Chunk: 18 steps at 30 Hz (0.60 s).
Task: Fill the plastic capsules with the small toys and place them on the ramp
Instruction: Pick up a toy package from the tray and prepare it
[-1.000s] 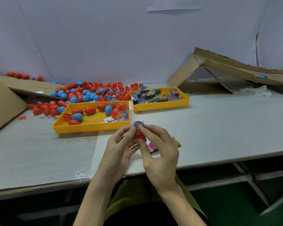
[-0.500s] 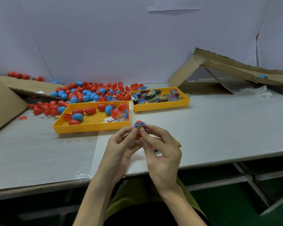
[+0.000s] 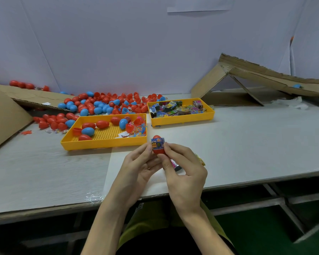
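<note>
A red egg-shaped capsule [image 3: 158,145] with a blue printed band round its middle stands upright between my two hands, just in front of the nearer tray. My left hand [image 3: 138,167] pinches it from the left and my right hand [image 3: 183,172] pinches it from the right. A pink wrapper [image 3: 175,164] sticks out under my right hand's fingers and a yellow one [image 3: 200,159] lies past it. The cardboard ramp [image 3: 261,78] slopes down to the right at the far right, with one blue capsule [image 3: 297,86] on it.
A yellow tray [image 3: 99,142] holds red and blue capsules, halves and small toys. A second yellow tray [image 3: 182,120] holds colourful printed packets. Several loose red and blue capsules [image 3: 103,103] lie heaped behind the trays. Brown cardboard [image 3: 6,115] leans at the left.
Both hands have turned and raised the capsule slightly, so it now stands upright with its red top clear above the blue band.
</note>
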Each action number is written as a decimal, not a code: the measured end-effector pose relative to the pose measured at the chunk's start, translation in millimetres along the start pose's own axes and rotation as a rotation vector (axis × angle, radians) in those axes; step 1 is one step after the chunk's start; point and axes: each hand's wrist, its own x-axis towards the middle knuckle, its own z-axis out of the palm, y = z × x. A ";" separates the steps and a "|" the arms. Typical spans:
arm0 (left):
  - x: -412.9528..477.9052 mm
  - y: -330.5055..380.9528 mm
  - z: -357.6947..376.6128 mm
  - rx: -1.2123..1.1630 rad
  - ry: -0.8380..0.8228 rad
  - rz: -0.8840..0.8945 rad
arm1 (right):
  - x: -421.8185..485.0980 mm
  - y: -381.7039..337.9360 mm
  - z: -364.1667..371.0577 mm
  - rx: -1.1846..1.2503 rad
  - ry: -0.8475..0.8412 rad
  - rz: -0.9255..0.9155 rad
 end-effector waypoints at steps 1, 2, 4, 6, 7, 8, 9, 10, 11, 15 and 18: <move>0.1 0.1 -0.2 -0.006 0.002 -0.001 | 0.6 -0.6 -0.2 -0.008 -0.007 0.003; 0.1 0.4 -0.4 -0.009 0.004 0.003 | 1.2 -1.4 -0.1 -0.013 -0.017 0.007; 0.2 0.4 -0.3 0.002 0.008 0.024 | 1.9 -3.9 0.1 -0.001 -0.044 0.029; 0.6 -0.3 0.2 0.032 0.023 0.053 | 2.8 -5.7 -0.1 0.024 -0.072 0.057; 0.9 -0.9 0.7 0.049 0.030 0.067 | 3.2 -5.8 -0.5 0.031 -0.087 0.061; 1.2 -1.7 1.3 0.059 0.038 0.079 | 3.6 -5.4 -1.0 0.032 -0.102 0.056; 1.5 -2.5 1.5 0.061 0.048 0.091 | 3.9 -4.7 -1.5 0.026 -0.117 0.043; 1.8 -3.0 1.6 0.059 0.060 0.102 | 4.0 -4.1 -2.0 0.017 -0.133 0.028; 1.8 -3.3 1.1 0.059 0.068 0.110 | 3.8 -3.7 -2.3 0.012 -0.148 0.016; 1.0 -3.7 0.3 0.111 0.052 0.113 | 2.8 -2.7 -1.6 0.011 -0.152 -0.010; 0.3 -3.4 2.6 0.128 0.040 0.112 | 2.0 -2.0 -1.0 0.005 -0.137 -0.031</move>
